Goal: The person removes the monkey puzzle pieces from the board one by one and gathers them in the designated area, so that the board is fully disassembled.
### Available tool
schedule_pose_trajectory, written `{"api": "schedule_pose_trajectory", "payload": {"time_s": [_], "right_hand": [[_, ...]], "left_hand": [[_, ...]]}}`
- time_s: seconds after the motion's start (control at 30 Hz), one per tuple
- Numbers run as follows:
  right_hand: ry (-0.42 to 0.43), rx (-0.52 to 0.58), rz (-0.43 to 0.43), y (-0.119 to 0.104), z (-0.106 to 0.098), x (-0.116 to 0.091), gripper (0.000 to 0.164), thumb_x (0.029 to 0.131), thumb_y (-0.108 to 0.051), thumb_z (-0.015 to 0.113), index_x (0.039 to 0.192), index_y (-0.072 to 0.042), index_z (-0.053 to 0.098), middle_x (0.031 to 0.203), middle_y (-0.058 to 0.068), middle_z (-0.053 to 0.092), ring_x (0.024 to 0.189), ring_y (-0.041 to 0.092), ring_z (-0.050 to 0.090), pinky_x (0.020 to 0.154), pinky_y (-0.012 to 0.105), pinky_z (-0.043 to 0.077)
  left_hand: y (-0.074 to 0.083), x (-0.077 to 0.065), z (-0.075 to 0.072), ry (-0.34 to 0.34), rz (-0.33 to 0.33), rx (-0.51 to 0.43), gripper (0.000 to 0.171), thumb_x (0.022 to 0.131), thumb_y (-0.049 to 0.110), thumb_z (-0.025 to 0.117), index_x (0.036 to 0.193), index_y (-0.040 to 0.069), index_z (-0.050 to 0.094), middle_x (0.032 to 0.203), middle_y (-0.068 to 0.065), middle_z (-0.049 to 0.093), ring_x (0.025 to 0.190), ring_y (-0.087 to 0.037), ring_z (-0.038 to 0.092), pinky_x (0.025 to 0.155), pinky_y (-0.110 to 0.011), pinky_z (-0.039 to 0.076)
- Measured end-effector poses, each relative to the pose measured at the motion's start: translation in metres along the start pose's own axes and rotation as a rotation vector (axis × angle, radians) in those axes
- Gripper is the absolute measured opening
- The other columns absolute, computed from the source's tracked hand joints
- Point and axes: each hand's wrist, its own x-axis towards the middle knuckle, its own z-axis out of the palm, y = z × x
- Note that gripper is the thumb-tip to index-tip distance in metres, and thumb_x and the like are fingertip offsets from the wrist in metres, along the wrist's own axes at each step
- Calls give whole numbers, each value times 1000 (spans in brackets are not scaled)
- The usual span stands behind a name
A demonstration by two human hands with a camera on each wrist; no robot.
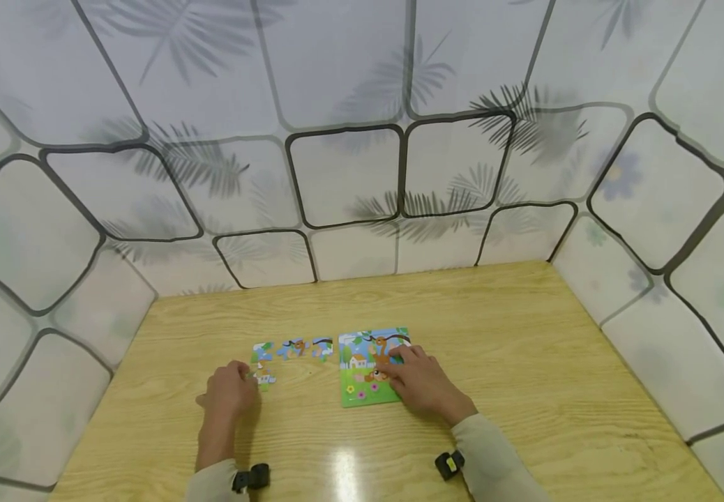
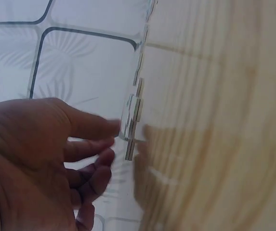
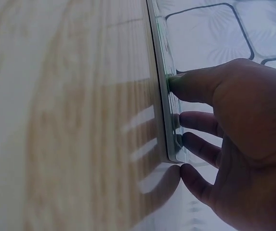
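My left hand point(image 1: 230, 390) is at the left of the table, beside the jigsaw puzzle pieces. Its thumb and fingertips pinch the edge of a puzzle piece point(image 2: 126, 118) close over the tabletop, the other fingers curled loosely below. A piece with a house point(image 1: 264, 377) lies right by those fingertips. Above it runs a row of pieces point(image 1: 293, 348) with sky, leaves and a branch. My right hand point(image 1: 425, 383) rests on a square picture board point(image 1: 352, 399) showing animals, a house and flowers. Its spread thumb and fingertips touch the board's face, and the hand hides its lower right part.
The pieces and board lie flat on a light wood-grain table point(image 1: 500, 335). A patterned cloth wall point(image 1: 349, 181) closes off the back and both sides. Each wrist carries a small black camera point(image 1: 450, 464) on a strap.
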Motion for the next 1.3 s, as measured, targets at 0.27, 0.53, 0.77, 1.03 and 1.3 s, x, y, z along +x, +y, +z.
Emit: {"api": "schedule_pose_trajectory", "payload": {"time_s": [0.27, 0.53, 0.77, 1.03, 1.3], "right_hand": [[-6, 30, 29, -1, 0, 1, 39, 97, -24, 58, 136, -26, 56, 134, 4, 51, 124, 30, 45, 89, 51, 44], [48, 87, 194, -2, -1, 1, 48, 88, -32, 70, 134, -22, 57, 142, 9, 46, 133, 35, 40, 98, 57, 41], [57, 75, 253, 1, 0, 1, 51, 85, -38, 72, 131, -21, 59, 141, 8, 47, 131, 35, 43, 97, 55, 43], [62, 75, 261, -1, -1, 2, 51, 83, -39, 74, 130, -22, 61, 139, 7, 50, 128, 34, 47, 94, 55, 45], [64, 66, 256, 0, -2, 3, 48, 82, -39, 75, 124, -19, 63, 134, 5, 52, 123, 32, 49, 93, 52, 46]], "left_hand": [[11, 1, 11, 6, 131, -140, 39, 93, 23, 54, 126, 1, 52, 120, -24, 56, 110, -43, 54, 88, -68, 36], [37, -2, 32, -29, 251, -281, 35, 92, 19, 58, 122, 1, 56, 111, -16, 57, 86, -22, 60, 68, -34, 50], [57, -4, 47, -31, 327, -259, 27, 90, 16, 61, 114, 4, 61, 104, -12, 61, 82, -19, 58, 62, -28, 48], [80, -6, 59, -52, 388, -158, 26, 88, 19, 63, 111, 8, 65, 102, -7, 64, 92, -24, 62, 76, -47, 51], [105, -8, 74, -104, 486, -29, 33, 86, 22, 66, 115, 7, 67, 100, -7, 65, 93, -26, 60, 72, -48, 50]]}}
